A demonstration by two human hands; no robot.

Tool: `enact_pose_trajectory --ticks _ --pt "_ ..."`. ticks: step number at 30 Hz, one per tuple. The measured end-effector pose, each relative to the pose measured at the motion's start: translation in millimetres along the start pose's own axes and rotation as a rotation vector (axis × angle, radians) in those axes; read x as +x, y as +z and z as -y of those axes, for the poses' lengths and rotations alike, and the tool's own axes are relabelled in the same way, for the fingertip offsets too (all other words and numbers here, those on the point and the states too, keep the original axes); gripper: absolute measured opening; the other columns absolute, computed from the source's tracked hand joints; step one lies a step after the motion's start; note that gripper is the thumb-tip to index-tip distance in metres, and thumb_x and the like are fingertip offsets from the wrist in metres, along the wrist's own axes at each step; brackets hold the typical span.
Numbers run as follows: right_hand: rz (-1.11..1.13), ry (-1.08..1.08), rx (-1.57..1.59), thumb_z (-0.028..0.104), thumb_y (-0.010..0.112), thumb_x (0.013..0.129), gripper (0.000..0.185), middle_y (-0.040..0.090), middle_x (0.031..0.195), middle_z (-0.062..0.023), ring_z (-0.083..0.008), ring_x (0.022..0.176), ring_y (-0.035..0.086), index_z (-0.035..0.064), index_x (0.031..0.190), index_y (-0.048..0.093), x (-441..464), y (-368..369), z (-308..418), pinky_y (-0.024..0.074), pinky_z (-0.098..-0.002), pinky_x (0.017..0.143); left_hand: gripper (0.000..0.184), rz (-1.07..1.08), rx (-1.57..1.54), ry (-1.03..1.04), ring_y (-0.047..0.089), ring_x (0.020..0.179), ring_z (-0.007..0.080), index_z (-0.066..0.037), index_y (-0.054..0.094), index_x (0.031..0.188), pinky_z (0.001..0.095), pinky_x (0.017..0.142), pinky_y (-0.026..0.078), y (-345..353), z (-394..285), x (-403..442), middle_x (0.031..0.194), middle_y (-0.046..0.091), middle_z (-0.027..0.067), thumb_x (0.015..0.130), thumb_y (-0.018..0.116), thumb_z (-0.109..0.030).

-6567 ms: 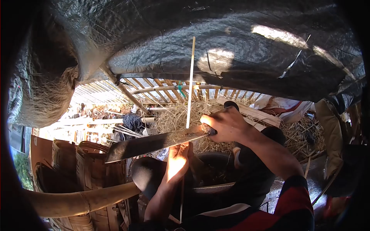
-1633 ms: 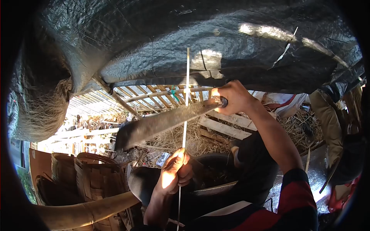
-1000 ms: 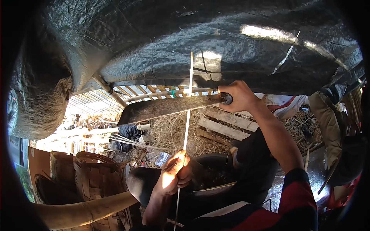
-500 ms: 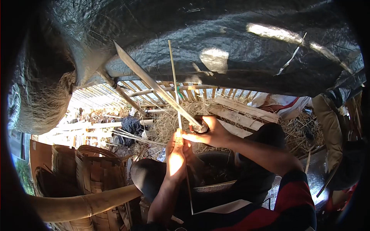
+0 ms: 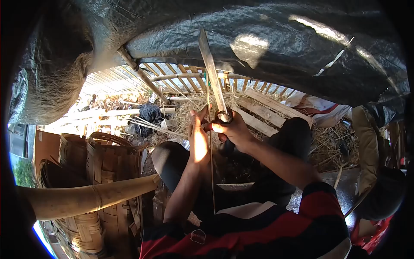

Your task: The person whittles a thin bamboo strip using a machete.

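My right hand is closed round the dark handle of a machete, whose long blade points up and away. Just to its left is my left hand, with the thumb and fingers apart around a thin bamboo strip. The strip runs upright between my two hands, from near my lap up beside the blade. Whether the left fingers press on the strip is hard to make out. Fingertips of my right hand reach close to the strip.
Woven bamboo baskets stand at the left behind a thick bamboo pole. Wooden slats lie on straw ahead, before a bamboo fence. Black plastic sheeting hangs above. A white sack lies at the right.
The machete has swung from pointing left to nearly upright. My right hand has come down beside my left, whose fingers have spread from their grip on the strip.
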State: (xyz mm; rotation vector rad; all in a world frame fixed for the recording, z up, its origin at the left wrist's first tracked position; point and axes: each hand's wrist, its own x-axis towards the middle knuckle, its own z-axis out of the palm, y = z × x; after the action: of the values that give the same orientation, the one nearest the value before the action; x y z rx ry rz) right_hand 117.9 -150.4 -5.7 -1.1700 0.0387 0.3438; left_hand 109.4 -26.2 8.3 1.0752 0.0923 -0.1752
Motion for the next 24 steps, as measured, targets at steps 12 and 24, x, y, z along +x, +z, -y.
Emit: enact_pose_trajectory --ticks 12,24 --pt "-0.071 -0.067 -0.065 0.004 0.072 0.081 0.024 0.058 0.075 -0.0014 -0.0041 0.049 0.047 0.0055 0.093 0.052 -7.3 -7.2 -11.0 0.0385 -0.0197 0.041 0.031 0.051 0.085 -0.288 0.046 0.076 0.0039 -0.003 0.046 0.126 0.0211 0.064 0.039 -31.1 25.2 -159.2 0.09 0.052 0.0009 0.098 0.052 -0.014" --pt "-0.27 -0.214 -0.013 0.002 0.072 0.08 0.022 0.053 0.07 0.0002 -0.0062 0.048 0.046 0.0078 0.088 0.052 -0.3 32.5 19.4 0.0365 -0.0223 0.042 0.02 -0.029 0.403 -0.279 0.042 0.067 0.0037 -0.002 0.055 0.096 0.0224 0.058 0.037 -108.8 -0.4 -207.3 0.072 0.047 -0.0027 0.1 0.05 -0.021"
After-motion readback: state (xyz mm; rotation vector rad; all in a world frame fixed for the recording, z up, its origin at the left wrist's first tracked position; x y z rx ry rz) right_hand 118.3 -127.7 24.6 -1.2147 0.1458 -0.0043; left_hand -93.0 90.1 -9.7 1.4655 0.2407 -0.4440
